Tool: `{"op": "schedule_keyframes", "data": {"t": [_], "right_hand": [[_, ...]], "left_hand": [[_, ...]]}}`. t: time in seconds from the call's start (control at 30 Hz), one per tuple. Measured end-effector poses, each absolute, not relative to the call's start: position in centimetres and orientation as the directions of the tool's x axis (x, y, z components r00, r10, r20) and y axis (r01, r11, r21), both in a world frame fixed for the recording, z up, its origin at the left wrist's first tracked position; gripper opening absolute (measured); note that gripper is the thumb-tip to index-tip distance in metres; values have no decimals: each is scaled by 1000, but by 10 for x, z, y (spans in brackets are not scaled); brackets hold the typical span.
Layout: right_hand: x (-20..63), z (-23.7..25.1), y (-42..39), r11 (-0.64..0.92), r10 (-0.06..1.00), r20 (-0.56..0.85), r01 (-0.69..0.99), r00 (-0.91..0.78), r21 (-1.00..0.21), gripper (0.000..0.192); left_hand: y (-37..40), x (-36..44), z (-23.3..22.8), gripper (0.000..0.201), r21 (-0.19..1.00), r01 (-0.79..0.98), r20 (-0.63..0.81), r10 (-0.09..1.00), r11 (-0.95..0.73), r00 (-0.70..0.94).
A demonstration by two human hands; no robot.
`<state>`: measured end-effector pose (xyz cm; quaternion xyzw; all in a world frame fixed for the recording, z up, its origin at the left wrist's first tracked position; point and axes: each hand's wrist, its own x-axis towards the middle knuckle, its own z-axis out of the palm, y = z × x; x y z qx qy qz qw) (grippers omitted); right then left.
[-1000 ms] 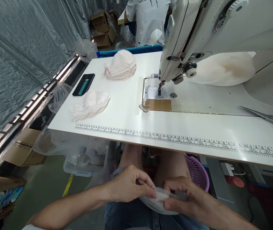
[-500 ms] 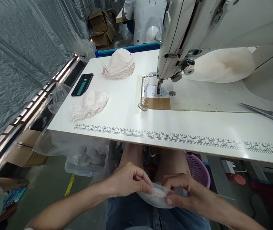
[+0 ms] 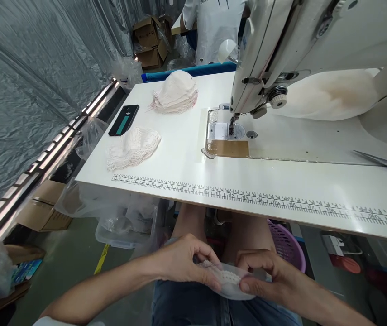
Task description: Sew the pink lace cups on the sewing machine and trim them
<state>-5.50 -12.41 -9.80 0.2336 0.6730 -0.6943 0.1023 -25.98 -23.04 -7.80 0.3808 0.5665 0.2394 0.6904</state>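
A white sewing table [image 3: 186, 158] filled the upper view, a printed ruler strip [image 3: 247, 199] along its near edge. On it stood the sewing machine [image 3: 298, 50], with a big pale fabric heap [image 3: 325, 93] behind its arm. Farther left lay a stack of cup-shaped fabric pieces [image 3: 176, 93], a lace pile [image 3: 132, 147] and a dark phone [image 3: 124, 120]. Scissors [image 3: 383, 162] lay at the right edge; a purple basket [image 3: 286, 244] sat under the table.

Below the table edge, over the lap, both hands met on a small lace-trimmed fabric piece [image 3: 229, 283] — the left hand [image 3: 183, 265] pinched its left end, the right hand [image 3: 264, 276] its right end, fingers pressed onto the cloth.
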Motion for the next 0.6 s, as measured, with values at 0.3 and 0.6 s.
{"op": "schedule_keyframes", "data": {"t": [0.3,0.6], "right_hand": [[-64,-102,-123,-97,94,-424,415,-901,-905,25],[-67,-104,-123,-54,97,-421,418,-902,-907,25]], "left_hand": [[-231,-259,-79,36,783,110,-621,754,613,217],[-231,-260,-79,35,764,85,-641,738,640,210]]}}
